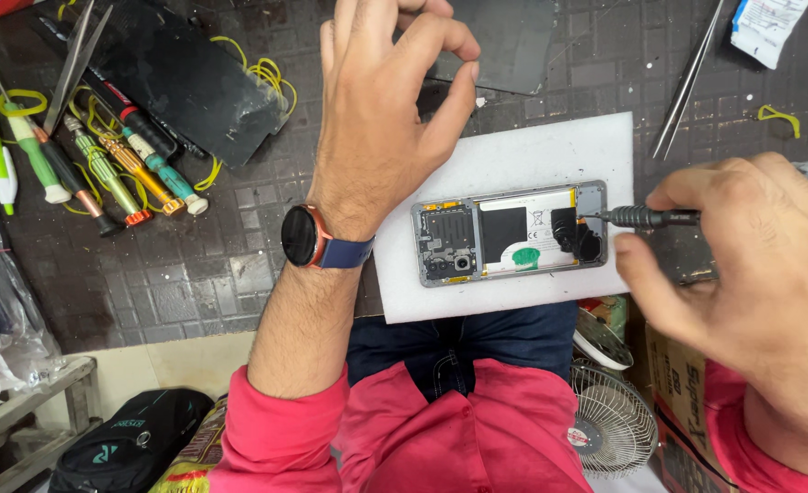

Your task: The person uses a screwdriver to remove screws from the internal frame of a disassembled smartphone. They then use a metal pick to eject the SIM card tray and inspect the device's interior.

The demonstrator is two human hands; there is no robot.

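1. Phone, opened with its back cover off, lies flat on a white foam pad on the dark gridded worktop; we see a white battery and black metal shields inside its grey frame.
2. Our right hand pinches a slim screwdriver with a knurled black grip, its tip touching the phone's right end.
3. Our left hand, with a round smartwatch on its wrist, hovers above the pad, fingers loosely curled and holding nothing.
4. Striped plastic-handled screwdrivers lie well apart at the left, among yellow rubber bands.
5. Steel tweezers rest beyond the pad.
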